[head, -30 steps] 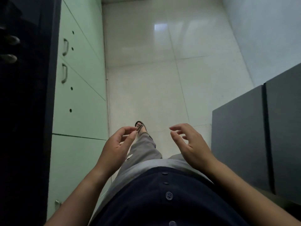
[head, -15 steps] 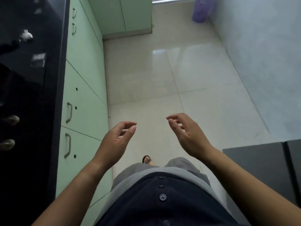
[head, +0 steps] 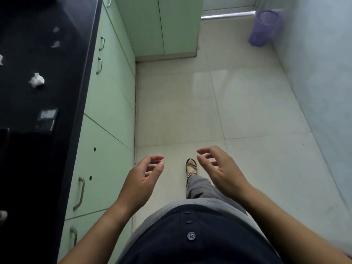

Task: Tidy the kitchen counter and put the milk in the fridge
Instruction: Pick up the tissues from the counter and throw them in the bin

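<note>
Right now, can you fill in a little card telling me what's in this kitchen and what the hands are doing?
Left hand: out over the floor, loosely curled, holding nothing
Right hand: the same, holding nothing
Counter: dark, on the left
On it: crumpled white paper scraps, plus a small dark flat thing I cannot identify
Cupboards: pale green, under the counter, closed
Bin: purple, on the floor, far right corner
Milk: not in view
Fridge: not in view
</note>
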`<action>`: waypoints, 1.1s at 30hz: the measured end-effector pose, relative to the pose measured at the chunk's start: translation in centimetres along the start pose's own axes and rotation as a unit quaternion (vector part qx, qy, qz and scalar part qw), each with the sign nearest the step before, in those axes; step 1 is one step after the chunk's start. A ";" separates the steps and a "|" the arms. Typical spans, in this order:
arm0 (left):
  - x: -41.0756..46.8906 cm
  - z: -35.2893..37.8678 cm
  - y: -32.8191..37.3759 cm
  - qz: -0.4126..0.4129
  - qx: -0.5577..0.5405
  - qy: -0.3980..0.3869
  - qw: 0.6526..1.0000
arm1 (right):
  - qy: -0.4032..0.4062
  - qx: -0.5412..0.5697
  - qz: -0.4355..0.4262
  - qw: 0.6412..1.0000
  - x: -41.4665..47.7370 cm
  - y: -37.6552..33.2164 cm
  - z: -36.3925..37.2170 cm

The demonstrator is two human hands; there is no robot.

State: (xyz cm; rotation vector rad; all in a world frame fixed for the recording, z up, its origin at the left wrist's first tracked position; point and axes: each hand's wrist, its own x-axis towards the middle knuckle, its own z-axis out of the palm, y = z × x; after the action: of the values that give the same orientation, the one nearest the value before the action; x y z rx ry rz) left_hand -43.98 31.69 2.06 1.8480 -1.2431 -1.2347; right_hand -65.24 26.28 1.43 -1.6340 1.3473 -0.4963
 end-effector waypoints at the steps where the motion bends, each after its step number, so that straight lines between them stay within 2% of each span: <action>1: 2.2 -0.3 1.0 0.003 -0.001 0.003 1.000 | -0.012 -0.009 -0.006 1.000 2.5 -0.3 -0.9; 7: 13.5 -2.9 7.8 0.009 -0.012 0.045 0.999 | -0.056 -0.053 -0.063 0.995 16.7 -4.4 -6.8; 11: 18.8 -4.1 9.3 -0.008 -0.026 0.071 0.997 | -0.087 -0.078 -0.092 0.989 24.0 -6.0 -7.2; 21: 31.5 -11.3 8.5 -0.059 -0.068 0.126 0.988 | -0.135 -0.073 -0.064 0.986 38.3 -8.1 -3.3; 28: 41.1 -22.0 7.7 -0.072 -0.079 0.195 0.975 | -0.191 -0.111 -0.158 0.962 53.9 -18.0 1.7; 33: 44.0 -28.4 6.3 -0.113 -0.119 0.284 0.945 | -0.265 -0.146 -0.214 0.929 61.2 -24.1 6.6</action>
State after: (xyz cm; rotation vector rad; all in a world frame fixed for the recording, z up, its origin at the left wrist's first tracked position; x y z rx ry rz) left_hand -14.40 -11.96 2.36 1.9989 -0.5575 -0.8195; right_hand -27.71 -28.03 3.73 -2.1314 0.6803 -0.0752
